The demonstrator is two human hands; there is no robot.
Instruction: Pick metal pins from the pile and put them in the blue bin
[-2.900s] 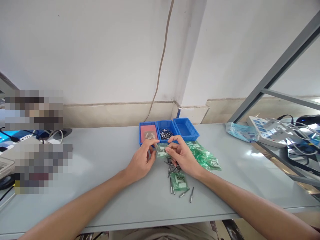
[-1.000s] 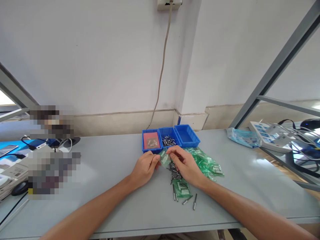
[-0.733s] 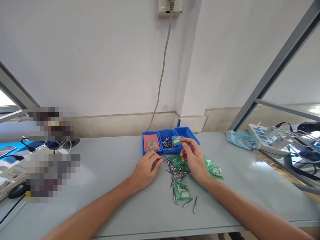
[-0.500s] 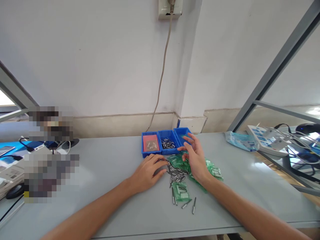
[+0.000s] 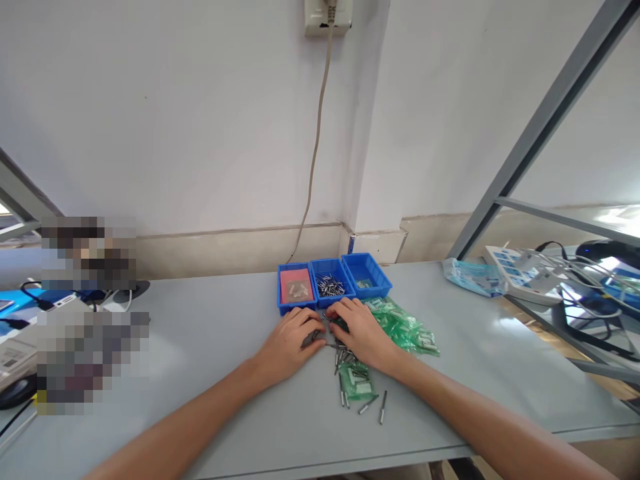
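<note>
My left hand (image 5: 290, 341) rests on the table with curled fingers, and slim metal rivets (image 5: 311, 337) show between its thumb and fingers. My right hand (image 5: 364, 335) bends over the loose rivet pile (image 5: 345, 359), close to the left fingertips. What lies under its fingers is mostly hidden. Several green plastic packets (image 5: 400, 325) with pale labels lie beside and behind the right wrist. One green packet (image 5: 358, 381) sits nearer the front edge, with a few stray rivets (image 5: 383, 408) around it.
Behind my hands stand a blue bin with a pink sheet and small bag (image 5: 296, 275), a blue bin of short metal pins (image 5: 331, 285) and a blue bin with a small packet (image 5: 365, 273). A blue plastic bag (image 5: 474, 277) and power strip (image 5: 520, 273) lie right; electronics (image 5: 45, 323) left.
My right hand has come down and left from above the green packets to the rivet pile, beside my left hand. The right-hand blue bin is now uncovered. The view has shifted slightly.
</note>
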